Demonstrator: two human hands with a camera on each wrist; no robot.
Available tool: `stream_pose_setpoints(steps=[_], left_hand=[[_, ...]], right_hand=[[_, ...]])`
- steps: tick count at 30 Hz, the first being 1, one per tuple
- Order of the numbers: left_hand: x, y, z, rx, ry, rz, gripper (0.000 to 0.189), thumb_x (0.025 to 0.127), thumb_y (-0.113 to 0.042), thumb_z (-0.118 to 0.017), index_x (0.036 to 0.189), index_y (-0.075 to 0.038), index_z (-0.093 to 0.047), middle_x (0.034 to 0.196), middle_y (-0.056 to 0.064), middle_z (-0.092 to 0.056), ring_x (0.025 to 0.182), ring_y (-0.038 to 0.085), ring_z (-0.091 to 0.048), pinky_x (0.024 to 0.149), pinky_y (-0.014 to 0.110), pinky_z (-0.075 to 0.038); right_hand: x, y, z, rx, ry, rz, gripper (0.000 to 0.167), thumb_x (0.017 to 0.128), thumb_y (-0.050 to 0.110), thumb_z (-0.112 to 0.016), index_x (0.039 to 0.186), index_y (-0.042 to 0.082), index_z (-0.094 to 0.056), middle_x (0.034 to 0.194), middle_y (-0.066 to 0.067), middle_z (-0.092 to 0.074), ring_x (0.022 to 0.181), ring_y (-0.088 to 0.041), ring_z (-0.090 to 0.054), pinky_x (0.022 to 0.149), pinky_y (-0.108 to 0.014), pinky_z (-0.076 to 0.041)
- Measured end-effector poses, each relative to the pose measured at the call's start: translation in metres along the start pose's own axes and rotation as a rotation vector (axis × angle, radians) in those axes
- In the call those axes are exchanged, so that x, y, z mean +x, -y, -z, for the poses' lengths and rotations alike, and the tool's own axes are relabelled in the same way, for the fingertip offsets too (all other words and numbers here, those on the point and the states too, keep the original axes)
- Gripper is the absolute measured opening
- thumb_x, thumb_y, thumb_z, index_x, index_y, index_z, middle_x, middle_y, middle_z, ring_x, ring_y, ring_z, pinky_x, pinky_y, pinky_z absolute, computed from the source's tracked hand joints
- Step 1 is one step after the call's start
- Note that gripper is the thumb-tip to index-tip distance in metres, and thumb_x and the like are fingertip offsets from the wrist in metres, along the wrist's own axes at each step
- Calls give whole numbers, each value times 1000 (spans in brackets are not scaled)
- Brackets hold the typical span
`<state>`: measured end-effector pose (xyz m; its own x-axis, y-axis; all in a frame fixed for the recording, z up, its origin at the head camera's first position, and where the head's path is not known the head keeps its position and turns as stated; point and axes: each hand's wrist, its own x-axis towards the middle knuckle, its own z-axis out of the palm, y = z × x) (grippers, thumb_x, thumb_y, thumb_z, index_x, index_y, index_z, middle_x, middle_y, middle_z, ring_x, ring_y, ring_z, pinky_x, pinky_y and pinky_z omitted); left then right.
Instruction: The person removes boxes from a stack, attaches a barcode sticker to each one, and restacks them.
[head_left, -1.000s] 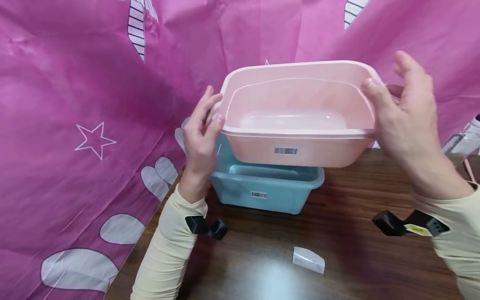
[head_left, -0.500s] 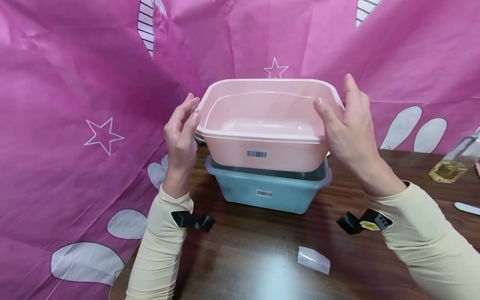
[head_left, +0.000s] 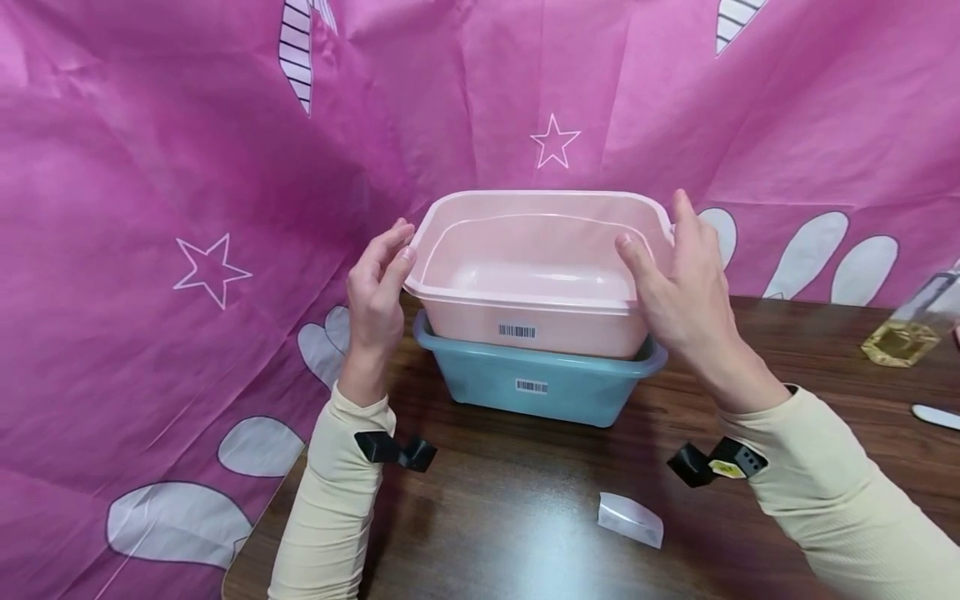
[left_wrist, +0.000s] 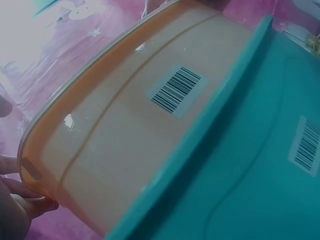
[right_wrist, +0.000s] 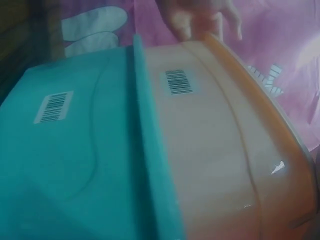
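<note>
A pink plastic basin [head_left: 540, 250] with a barcode label sits partly inside a blue basin [head_left: 525, 379], which stands on the dark wooden table [head_left: 480, 508]. My left hand [head_left: 377, 296] grips the pink basin's left end, thumb near the rim and fingers round the outside. At the other end my right hand [head_left: 686, 300] holds the rim, its thumb over the inner side and some fingers hidden behind the wall. In the left wrist view the pink wall [left_wrist: 125, 120] rises out of the blue rim. The right wrist view shows the left hand [right_wrist: 197, 17] at the far end.
A clear piece of plastic [head_left: 630, 520] lies on the table in front. To the right are a bottle with yellow liquid [head_left: 903, 337] and a white-handled item [head_left: 936, 416], cut off by the frame. A pink patterned cloth [head_left: 187, 167] hangs behind and at left.
Both hands have brought the pink basin down and to the left, from above the blue basin to partly inside it. The blue basin stays on the table.
</note>
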<state>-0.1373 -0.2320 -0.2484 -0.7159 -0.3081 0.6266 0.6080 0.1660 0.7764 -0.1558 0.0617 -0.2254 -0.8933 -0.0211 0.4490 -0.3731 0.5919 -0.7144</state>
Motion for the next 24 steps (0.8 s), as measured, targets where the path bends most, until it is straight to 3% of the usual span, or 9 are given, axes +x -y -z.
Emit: stream_pose_setpoints(steps=[6, 12, 18, 24], left_hand=[[-6, 10, 0, 32, 16, 34, 44, 90, -9, -55, 124, 19, -59, 131, 35, -60, 136, 37, -52, 115, 38, -42], [-10, 20, 2, 171, 54, 47, 41, 92, -11, -57, 124, 14, -62, 129, 30, -63, 121, 39, -62, 104, 20, -48], [-15, 21, 1, 347, 96, 98, 36, 95, -14, -63, 125, 5, -65, 137, 20, -63, 126, 30, -62, 111, 38, -46], [-15, 18, 0, 463, 152, 170, 42, 95, -28, -63, 129, -3, -65, 141, 15, -61, 130, 28, -58, 114, 41, -42]], right_hand=[[-3, -9, -8, -7, 3, 15, 81, 98, 42, -53, 160, 3, -19, 158, -31, -29, 145, -45, -29, 118, -62, -23], [-7, -18, -13, -39, 14, 10, 81, 98, 41, -54, 160, 1, -19, 158, -31, -29, 146, -47, -27, 118, -63, -22], [-14, -23, -19, -70, 37, 7, 79, 99, 41, -53, 159, 0, -22, 158, -32, -29, 146, -49, -27, 119, -63, -21], [-20, -27, -23, -96, 77, -13, 76, 100, 42, -53, 158, 2, -27, 158, -31, -28, 145, -52, -27, 117, -65, -23]])
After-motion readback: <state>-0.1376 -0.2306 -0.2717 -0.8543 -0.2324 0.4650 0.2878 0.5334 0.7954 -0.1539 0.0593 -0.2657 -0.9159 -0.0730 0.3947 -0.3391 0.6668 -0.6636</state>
